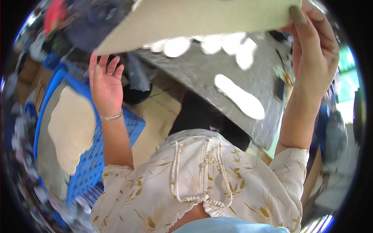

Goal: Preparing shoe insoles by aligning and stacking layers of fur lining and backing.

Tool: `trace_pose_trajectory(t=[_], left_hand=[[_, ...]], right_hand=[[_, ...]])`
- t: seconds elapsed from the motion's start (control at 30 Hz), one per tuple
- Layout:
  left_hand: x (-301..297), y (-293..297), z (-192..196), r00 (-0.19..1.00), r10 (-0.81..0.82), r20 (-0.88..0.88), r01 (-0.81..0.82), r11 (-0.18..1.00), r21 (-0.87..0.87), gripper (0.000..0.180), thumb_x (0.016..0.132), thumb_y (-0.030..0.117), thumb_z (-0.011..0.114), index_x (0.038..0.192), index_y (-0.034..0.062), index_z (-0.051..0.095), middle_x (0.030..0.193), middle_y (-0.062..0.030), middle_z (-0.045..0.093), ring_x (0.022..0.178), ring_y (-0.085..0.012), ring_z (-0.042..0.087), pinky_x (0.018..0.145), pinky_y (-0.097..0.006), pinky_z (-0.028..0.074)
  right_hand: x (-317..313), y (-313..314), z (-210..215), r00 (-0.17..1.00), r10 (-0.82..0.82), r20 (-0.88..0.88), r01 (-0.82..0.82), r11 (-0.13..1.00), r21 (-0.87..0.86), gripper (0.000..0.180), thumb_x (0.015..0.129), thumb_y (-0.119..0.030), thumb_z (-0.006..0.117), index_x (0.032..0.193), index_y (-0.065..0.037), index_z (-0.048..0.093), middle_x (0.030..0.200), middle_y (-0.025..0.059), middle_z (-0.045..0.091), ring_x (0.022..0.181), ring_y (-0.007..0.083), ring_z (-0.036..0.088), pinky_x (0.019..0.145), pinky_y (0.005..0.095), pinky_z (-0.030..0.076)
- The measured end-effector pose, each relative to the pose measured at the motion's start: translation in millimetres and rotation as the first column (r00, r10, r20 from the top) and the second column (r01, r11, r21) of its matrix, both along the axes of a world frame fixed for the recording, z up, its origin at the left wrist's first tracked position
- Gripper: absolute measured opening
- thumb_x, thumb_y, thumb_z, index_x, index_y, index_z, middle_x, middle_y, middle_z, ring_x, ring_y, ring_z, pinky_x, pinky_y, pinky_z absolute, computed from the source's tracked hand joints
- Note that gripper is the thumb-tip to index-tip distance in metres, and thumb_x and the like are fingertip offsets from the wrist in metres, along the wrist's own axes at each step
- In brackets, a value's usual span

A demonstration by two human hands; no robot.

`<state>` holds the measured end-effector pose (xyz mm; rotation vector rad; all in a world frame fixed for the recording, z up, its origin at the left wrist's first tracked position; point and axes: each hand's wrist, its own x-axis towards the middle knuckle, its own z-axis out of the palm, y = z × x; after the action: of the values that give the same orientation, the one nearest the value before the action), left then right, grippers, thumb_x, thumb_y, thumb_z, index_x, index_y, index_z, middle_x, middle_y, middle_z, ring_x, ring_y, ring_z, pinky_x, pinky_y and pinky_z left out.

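Observation:
A broad, pale cream sheet of material point(202, 23) is held up across the top of the view, over the far part of the table. At its right end, my right hand point(314, 50) grips the edge with the thumb on the near face. My left hand point(107, 87) is raised under the sheet's left corner, its fingers apart and slightly curled. One fingertip meets that corner; I see no firm grip there. Below the sheet, a white insole-shaped piece point(241, 97) lies on the grey table point(186, 70). Several more white pieces point(176, 46) lie farther back, partly hidden by the sheet.
To my left stands a blue plastic crate point(105, 155) with a cream, wavy-edged piece point(74, 128) on grey material in it. A dark object point(279, 88) lies at the table's right edge. A dark bag-like thing point(138, 73) is by the table's left corner.

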<state>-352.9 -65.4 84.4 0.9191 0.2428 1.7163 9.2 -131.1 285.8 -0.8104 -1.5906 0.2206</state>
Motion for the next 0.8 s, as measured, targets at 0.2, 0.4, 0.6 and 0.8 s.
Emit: trace_pose_trajectory(t=[0.2,0.4,0.6,0.8], left_hand=[[123,14,-38,0.878,-0.475,-0.068,0.436,0.849,-0.298,0.027,0.096,0.007,0.058,0.122,0.0011,0.058,0.105,-0.0082,0.068,0.093,-0.0167,0.066,0.081,-0.030,0.054],[209,13,-90,0.666,-0.742,-0.081,0.613,0.605,-0.508,0.017,0.090,0.002,0.065,0.107,0.0037,0.065,0.104,-0.0064,0.068,0.090,-0.0139,0.063,0.080,-0.027,0.050],[236,12,-81,0.616,-0.723,-0.311,0.407,0.631,-0.661,0.025,0.089,0.000,0.066,0.114,0.0005,0.065,0.106,-0.0078,0.068,0.092,-0.0133,0.063,0.079,-0.027,0.054],[248,7,-96,0.580,-0.755,-0.305,0.368,0.577,-0.729,0.045,0.084,-0.001,0.071,0.126,-0.0002,0.056,0.100,-0.0062,0.067,0.085,-0.0107,0.063,0.073,-0.024,0.052]], right_hand=[[102,-91,-69,0.965,-0.227,-0.131,0.173,0.927,-0.332,0.021,0.096,-0.004,0.057,0.113,0.007,0.064,0.100,0.0091,0.069,0.084,0.0142,0.065,0.080,0.0297,0.053],[145,-153,-125,0.764,-0.564,-0.312,0.316,0.749,-0.582,0.026,0.092,-0.007,0.065,0.113,0.007,0.063,0.095,0.0069,0.068,0.080,0.0108,0.064,0.074,0.0248,0.052],[168,-187,-162,0.703,-0.678,-0.217,0.190,0.473,-0.860,0.019,0.088,-0.007,0.065,0.102,0.005,0.065,0.089,0.0062,0.067,0.074,0.0097,0.061,0.071,0.0245,0.050],[172,-192,-197,0.616,-0.754,-0.228,0.120,0.375,-0.919,0.011,0.088,-0.008,0.063,0.093,0.001,0.064,0.082,0.0038,0.064,0.070,0.0087,0.059,0.068,0.0244,0.049]])
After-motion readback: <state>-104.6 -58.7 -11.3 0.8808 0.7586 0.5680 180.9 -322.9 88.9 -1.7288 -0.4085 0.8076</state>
